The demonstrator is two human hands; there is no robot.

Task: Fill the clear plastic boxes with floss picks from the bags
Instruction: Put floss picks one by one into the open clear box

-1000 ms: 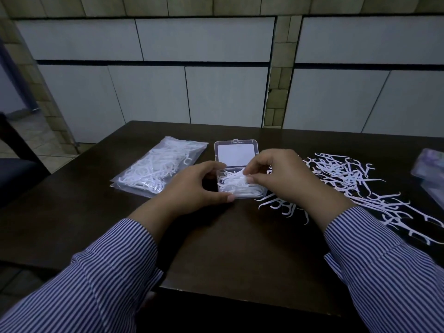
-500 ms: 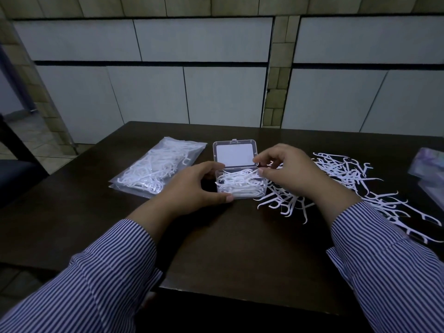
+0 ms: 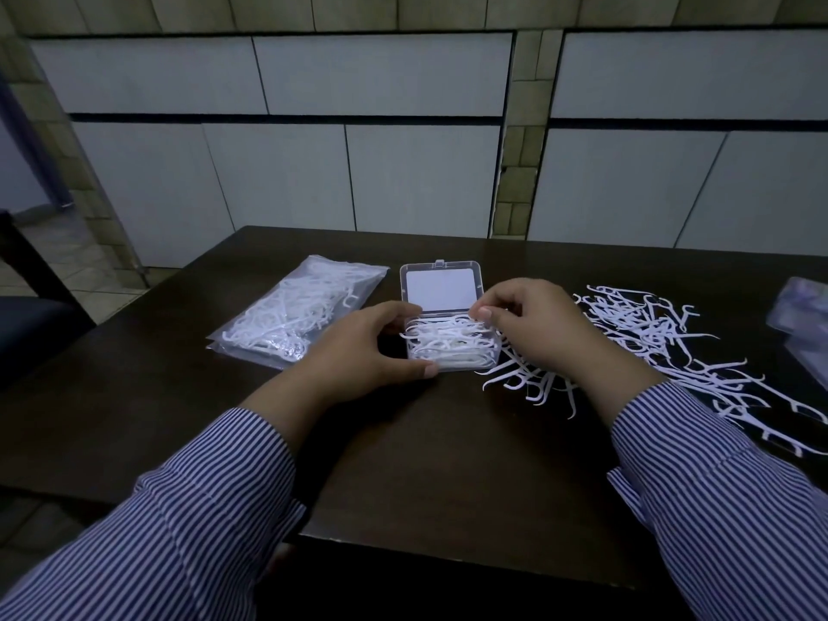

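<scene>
The right hand (image 3: 544,327) covers the right wall of the clear box (image 3: 450,347) and the nearest part of the loose floss picks (image 3: 663,338), so whether its curled fingers pinch a pick cannot be told. The left hand (image 3: 367,347) hides the box's left wall. The picks inside the sealed bag (image 3: 295,318) blur into one white mass. At the right edge the picture cuts off some dim plastic packets (image 3: 804,316); their contents are unreadable. The near edge of the bench (image 3: 448,463) lies behind the striped sleeves (image 3: 726,508).
</scene>
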